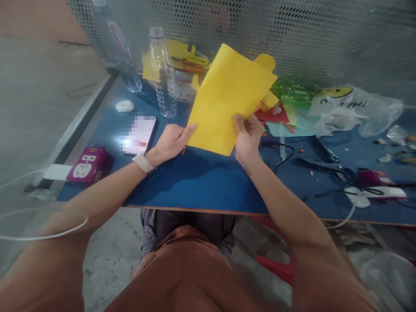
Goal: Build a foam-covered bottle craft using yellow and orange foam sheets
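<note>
A yellow sheet of paper [227,99] is held up above the blue table, tilted toward me, and it looks folded along its upper left edge. My left hand [175,139] pinches its lower left corner, thumb on the front face. My right hand [248,136] grips the lower right edge, with the thumb on the front and the fingers behind, partly hidden. Behind the sheet, more yellow paper pieces [265,63] show past its right side. A phone [143,133] with a lit screen lies just left of my left hand.
Clear plastic bottles [164,82] stand at the back left near a white case [125,106]. A purple power adapter [89,164] sits at the left edge. Rightward lie a green bottle [292,92], a plastic bag [354,110], coloured paper and black cables [325,167]. A perforated metal panel [305,39] rises behind.
</note>
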`<state>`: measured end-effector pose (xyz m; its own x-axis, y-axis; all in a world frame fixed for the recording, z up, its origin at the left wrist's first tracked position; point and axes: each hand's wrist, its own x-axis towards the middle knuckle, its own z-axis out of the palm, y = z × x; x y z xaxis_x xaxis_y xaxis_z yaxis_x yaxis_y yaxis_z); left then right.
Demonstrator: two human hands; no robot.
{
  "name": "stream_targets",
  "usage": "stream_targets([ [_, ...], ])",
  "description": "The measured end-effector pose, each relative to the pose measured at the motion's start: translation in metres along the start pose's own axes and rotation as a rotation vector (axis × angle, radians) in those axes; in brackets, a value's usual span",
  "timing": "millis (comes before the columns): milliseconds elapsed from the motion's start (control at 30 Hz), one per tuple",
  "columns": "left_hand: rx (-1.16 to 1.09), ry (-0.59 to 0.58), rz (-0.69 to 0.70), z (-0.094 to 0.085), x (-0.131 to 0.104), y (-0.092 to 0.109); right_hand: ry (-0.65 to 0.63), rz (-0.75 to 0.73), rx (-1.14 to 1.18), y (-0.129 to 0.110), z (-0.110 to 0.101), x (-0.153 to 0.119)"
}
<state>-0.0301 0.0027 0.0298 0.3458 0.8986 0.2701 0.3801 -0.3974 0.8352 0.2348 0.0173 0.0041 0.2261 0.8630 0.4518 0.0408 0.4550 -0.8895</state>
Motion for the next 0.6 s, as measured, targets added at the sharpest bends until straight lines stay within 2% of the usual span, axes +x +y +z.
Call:
stream_targets([
  [133,0.018,-0.007,0.032,-0.0041,-0.0016,0.0024,-0.015,0.019,-0.001,0.0020,0.0001,-0.0008],
  [333,0.034,0.090,0.050,-0.0005,0.0002,0.0020,-0.016,0.013,0.017,0.0039,0.0001,-0.0006],
  [433,0.028,0.075,0.045,-0.0015,-0.0013,0.0039,-0.039,0.025,0.009,0.0037,0.0000,-0.0009],
  [600,-0.109,0.066,0.002,-0.0063,-0.0033,0.0066,-0.084,0.034,0.004,0.0008,0.0017,-0.0027],
])
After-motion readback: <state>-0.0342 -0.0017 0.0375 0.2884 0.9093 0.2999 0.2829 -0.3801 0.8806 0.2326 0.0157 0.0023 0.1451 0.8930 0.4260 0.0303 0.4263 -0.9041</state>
